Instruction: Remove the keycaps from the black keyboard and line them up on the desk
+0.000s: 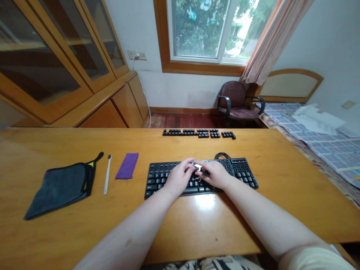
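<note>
A black keyboard (156, 181) lies on the wooden desk with its cable (222, 155) coiled behind it. Bare key positions show along its back rows. Above the middle of the keys, my left hand (181, 174) has bent fingers drawn in towards the thumb. My right hand (215, 173) meets it there, thumb and fingers pinched around something small with a thin wire-like end. The fingers mostly hide what is between them. Loose black keycaps (203, 133) stand in grouped rows near the desk's far edge.
On the left lie a grey cloth (63, 185), a white toothbrush (107, 174) and a folded purple cloth (127, 165). Past the wooden desk (180, 236) stand a swivel chair (233, 99) and a bed (315, 127). A glass-door cabinet (92, 71) flanks the left side.
</note>
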The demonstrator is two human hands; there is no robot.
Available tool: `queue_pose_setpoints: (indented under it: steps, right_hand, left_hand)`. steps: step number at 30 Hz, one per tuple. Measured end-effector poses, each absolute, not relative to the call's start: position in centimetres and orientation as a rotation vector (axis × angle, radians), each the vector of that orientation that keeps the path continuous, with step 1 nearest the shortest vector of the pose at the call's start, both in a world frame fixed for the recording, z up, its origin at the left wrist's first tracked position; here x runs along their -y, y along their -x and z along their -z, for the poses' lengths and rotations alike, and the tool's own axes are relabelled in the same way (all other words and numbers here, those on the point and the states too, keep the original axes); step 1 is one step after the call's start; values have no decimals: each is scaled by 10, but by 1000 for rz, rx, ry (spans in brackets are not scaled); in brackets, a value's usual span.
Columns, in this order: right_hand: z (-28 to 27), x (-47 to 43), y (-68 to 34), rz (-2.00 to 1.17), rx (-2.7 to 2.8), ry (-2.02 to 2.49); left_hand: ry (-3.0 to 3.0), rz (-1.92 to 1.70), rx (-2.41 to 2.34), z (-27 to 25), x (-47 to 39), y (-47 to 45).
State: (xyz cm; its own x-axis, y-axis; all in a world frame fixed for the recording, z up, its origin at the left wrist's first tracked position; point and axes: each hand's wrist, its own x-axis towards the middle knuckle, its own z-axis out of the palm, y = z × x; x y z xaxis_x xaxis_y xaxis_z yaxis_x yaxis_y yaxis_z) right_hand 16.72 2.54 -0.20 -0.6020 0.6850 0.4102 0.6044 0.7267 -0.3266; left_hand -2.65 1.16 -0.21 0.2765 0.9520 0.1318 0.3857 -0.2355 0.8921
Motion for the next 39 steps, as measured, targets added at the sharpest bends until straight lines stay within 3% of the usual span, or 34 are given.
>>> queue_pose_setpoints:
  steps: [6, 10, 18, 23, 39]
  right_hand:
    - [-1, -21, -167, -254, 2401, 1033]
    - [-18, -35, -170, -228, 2091, 1401]
    - [-60, -143, -163, -137, 2211, 1873]
    - [-47, -180, -150, -210, 2252, 1983]
    - [-10, -173, -150, -257, 2217, 1962]
  left_hand:
    - [-1758, -950, -1245, 4, -11, 25]
    - [-1715, -1051, -1271, 6, -10, 24]
    - [-1700, -1091, -1254, 5, -9, 24]
    - [-1694, -1085, -1258, 5, -8, 25]
    - [-1652, -1127, -1268, 3, -8, 24]
